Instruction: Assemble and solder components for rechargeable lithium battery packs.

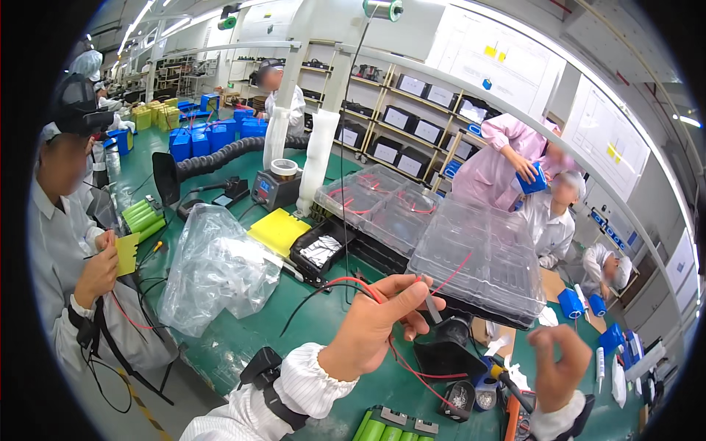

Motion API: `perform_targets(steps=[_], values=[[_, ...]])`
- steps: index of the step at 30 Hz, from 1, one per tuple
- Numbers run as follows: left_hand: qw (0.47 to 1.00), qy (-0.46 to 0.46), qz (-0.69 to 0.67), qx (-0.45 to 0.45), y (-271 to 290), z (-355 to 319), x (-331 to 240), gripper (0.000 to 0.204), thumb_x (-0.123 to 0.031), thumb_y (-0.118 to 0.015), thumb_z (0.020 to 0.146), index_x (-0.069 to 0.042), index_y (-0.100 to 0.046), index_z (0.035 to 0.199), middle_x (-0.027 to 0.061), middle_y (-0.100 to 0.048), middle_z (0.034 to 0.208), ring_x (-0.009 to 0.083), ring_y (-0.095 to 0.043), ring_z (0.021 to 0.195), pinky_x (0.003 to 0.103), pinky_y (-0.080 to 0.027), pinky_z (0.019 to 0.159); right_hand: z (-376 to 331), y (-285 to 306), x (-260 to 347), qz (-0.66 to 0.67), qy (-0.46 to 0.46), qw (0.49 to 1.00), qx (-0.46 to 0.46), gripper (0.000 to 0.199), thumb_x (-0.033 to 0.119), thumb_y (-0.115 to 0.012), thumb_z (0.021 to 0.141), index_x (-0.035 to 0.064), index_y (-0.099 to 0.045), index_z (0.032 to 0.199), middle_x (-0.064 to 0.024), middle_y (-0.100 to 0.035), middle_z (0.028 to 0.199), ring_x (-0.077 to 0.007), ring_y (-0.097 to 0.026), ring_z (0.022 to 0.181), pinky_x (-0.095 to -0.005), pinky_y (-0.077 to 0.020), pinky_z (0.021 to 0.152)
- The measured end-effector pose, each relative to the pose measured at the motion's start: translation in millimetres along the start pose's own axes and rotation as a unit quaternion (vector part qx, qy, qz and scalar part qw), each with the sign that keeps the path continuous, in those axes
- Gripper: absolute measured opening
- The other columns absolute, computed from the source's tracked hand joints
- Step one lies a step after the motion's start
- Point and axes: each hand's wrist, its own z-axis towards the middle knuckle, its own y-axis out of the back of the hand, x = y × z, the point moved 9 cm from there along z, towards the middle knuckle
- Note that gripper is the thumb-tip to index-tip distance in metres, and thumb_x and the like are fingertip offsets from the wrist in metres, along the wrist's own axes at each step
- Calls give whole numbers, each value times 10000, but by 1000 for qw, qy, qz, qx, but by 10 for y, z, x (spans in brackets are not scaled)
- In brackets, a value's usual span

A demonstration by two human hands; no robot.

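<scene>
My left hand (386,316) is closed in a pinch on thin red and black wires (342,282). The wires trail out on both sides of its fingers, and a loop of red hangs below. A flat grey metal strip (433,309) shows beside the fingertips; whether the hand holds it I cannot tell. My right hand (562,361) is raised at the lower right with bent fingers, smeared by motion. Under it lie a soldering iron (507,378) and part of an orange-edged meter (517,420). A pack of green cylindrical cells (393,426) sits at the bottom edge, near my left forearm.
Clear plastic trays (478,257) stand ahead, with red wires in the farther ones. A crumpled plastic bag (217,268), yellow sheets (279,231) and a black box of white pieces (320,250) lie on the green table (243,353). Co-workers sit left and right.
</scene>
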Motion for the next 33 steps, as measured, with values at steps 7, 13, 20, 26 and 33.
perform_targets(steps=[7, 13, 20, 26, 33], values=[[998, -40, 48, -22, -22, 56, -8, 299, -212, -701, 926, -36, -624, 1155, 88, -724, 995, 105, -655, 710, 225, -454, 581, 241, -786, 824, 78, 151, 985, -33, 344, 0, -799, 697, -3, -669, 1015, -143, -696, 916, -276, -665, 741, -352, -535, 676], [991, -89, 86, -45, -55, 40, -50, 248, -165, -707, 915, -43, -642, 1120, 5, -686, 881, 72, -623, 711, 216, -452, 576, 229, -874, 849, 13, 158, 984, -78, 223, -71, -721, 711, 25, -667, 906, -107, -681, 800, -257, -656, 709, -339, -519, 669], [991, -117, 69, -6, -81, -13, -209, 196, -126, -732, 896, -13, -672, 1045, -3, -678, 866, 41, -592, 707, 195, -473, 605, 226, -1013, 629, 160, 52, 984, -49, 179, -106, -628, 846, -11, -609, 996, -96, -631, 952, -179, -611, 841, -287, -493, 786], [988, -136, 56, -51, 51, 10, -223, 238, -140, -721, 909, -6, -680, 1101, 9, -691, 876, 49, -579, 680, 194, -466, 596, 192, -1049, 1060, 25, 138, 989, -54, 280, -100, -708, 737, 0, -637, 988, -175, -662, 1060, -302, -666, 956, -372, -546, 794], [993, -77, 91, -5, -125, 15, -116, 249, -171, -710, 921, 9, -699, 1092, 14, -697, 875, 52, -597, 712, 198, -479, 611, 180, -974, 848, -18, 161, 983, -84, 241, -117, -711, 755, -13, -649, 963, -168, -679, 1005, -300, -676, 877, -364, -552, 756]])
